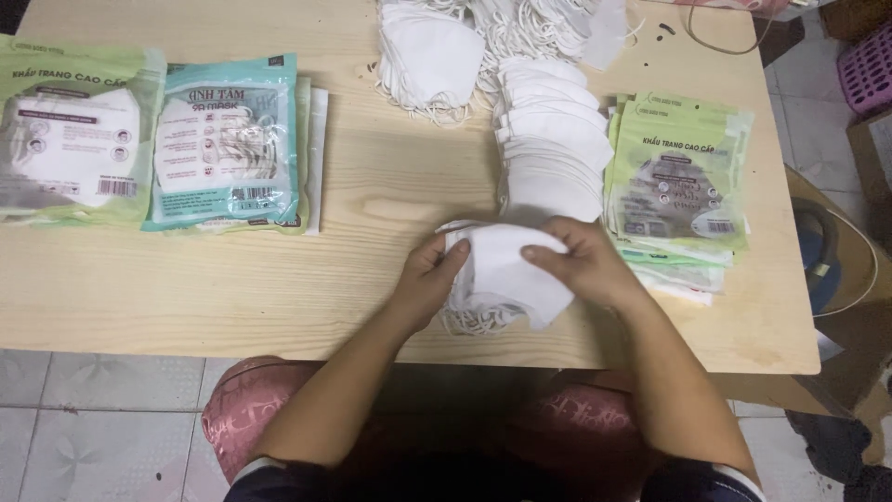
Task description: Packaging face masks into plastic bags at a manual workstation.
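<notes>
Small stack of folded white face masks (506,270), held at the near edge of the pale wooden surface (372,177), at about 6 o'clock in the view, ear loops hanging loose below. Left hand (429,274) at 9 o'clock of the stack, fingers curled shut on its left edge. Right hand (583,260) at 3 o'clock, fingers closed over the top right corner, thumb underneath. Directly beyond, at 12 o'clock of the hands, a fanned row of white masks (548,149), touching a loose heap of masks (492,37) farther back. At 2 o'clock, just beside the row, a stack of green printed pouches (678,177), flat and empty-looking. At 10 o'clock, well apart, a filled teal pouch (228,139) lying on others; at 9 o'clock beyond it, a filled green pouch (74,130) at the surface's left edge.
</notes>
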